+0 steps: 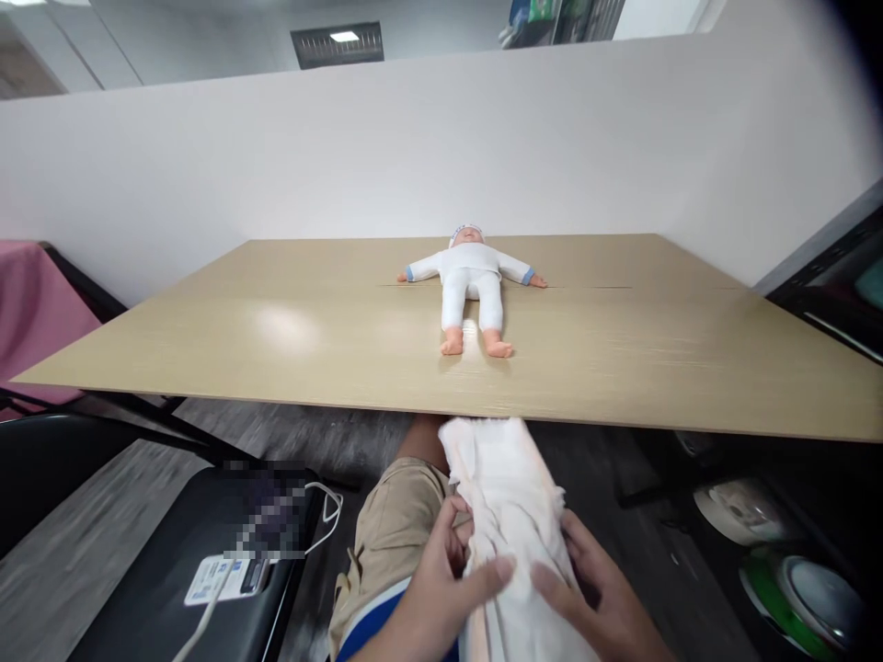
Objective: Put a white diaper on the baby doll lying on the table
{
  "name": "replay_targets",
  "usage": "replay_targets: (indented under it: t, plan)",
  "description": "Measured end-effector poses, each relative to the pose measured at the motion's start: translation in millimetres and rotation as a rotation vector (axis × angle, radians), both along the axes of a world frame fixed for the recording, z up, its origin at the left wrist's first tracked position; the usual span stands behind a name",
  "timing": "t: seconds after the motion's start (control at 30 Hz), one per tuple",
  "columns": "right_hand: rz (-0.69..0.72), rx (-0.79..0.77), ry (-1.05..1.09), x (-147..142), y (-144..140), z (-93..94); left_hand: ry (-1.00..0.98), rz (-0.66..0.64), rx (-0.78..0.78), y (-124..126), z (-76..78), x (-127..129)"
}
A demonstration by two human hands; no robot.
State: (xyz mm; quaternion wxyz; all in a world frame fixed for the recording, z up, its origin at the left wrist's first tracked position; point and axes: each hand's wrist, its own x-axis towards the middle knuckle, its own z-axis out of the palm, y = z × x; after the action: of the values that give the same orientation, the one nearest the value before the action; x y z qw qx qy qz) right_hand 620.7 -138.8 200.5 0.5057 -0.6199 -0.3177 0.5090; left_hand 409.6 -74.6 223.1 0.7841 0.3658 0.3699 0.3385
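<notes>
Both hands, left hand and right hand, hold a white cloth with fingers wrapped round it at the bottom middle; the doll lies on the tabletop.

A long wooden table spans the frame's middle, a white partition behind it; grey floor at lower left, pink cloth at left edge, ceiling light at top

Doll lies on its back mid-table, head toward the partition wall behind. Near edge of table, below it: folded cloth over the person's lap, left hand and right hand on either side. Chair to the left, with a cabled device on it.
</notes>
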Motion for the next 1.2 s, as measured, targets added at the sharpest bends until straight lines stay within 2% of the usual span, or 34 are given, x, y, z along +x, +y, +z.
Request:
replay_targets:
  t: [0.07, 0.13, 0.2, 0.27, 0.37, 0.5, 0.57, 0.67, 0.73, 0.83, 0.9, 0.97, 1.07, 1.13, 1.2]
  plan:
    - [0.049, 0.075, -0.088, -2.1, -21.5, 33.5, -0.049, -0.025, 0.146, -18.2, 34.2, -6.3]
    - [0.091, 0.137, -0.093, -7.6, -25.5, 62.8, -0.007, -0.025, 0.238, -23.3, 61.4, -8.8]
    - [0.075, 0.165, -0.042, -14.6, -13.8, 83.7, 0.062, 0.010, 0.281, -16.3, 78.6, -7.2]
    - [0.070, 0.186, -0.011, -20.1, 7.3, 92.8, 0.096, 0.075, 0.298, -1.4, 84.8, -2.7]
    - [0.097, 0.211, -0.022, -22.7, 42.1, 85.7, 0.107, 0.139, 0.279, 26.2, 77.0, 4.8]
    - [0.101, 0.182, -0.057, -21.5, 76.7, 60.0, 0.139, 0.168, 0.193, 59.5, 51.5, 10.1]
    - [0.110, 0.150, -0.144, -20.7, 86.5, 49.7, 0.152, 0.179, 0.155, 71.3, 39.1, 10.8]
    - [0.083, 0.136, -0.437, -16.8, 92.7, 41.5, 0.143, 0.190, 0.116, 80.2, 25.3, 11.2]
    - [0.007, 0.176, -0.695, -11.6, 94.4, 39.9, 0.128, 0.210, 0.083, 80.7, 19.3, 12.2]
    - [-0.135, 0.336, -1.000, -2.5, 102.4, 42.4, 0.107, 0.277, 0.034, 76.0, 12.2, 16.1]
    - [-0.166, 0.489, -1.101, 0.9, 115.6, 47.7, 0.099, 0.315, 0.023, 71.1, 6.5, 20.1]
    - [-0.087, 0.605, -1.146, 0.8, 135.6, 54.7, 0.092, 0.342, 0.028, 65.9, -0.2, 23.8]
    - [0.176, 0.638, -1.180, -4.0, 172.5, 62.3, 0.121, 0.352, 0.083, 60.8, -8.8, 23.6]
    - [0.334, 0.609, -1.205, -7.4, 195.3, 62.4, 0.234, 0.334, 0.208, 61.8, -9.6, 17.1]
    - [0.441, 0.574, -1.234, -9.6, 212.6, 58.8, 0.422, 0.271, 0.426, 68.0, -4.5, 5.7]
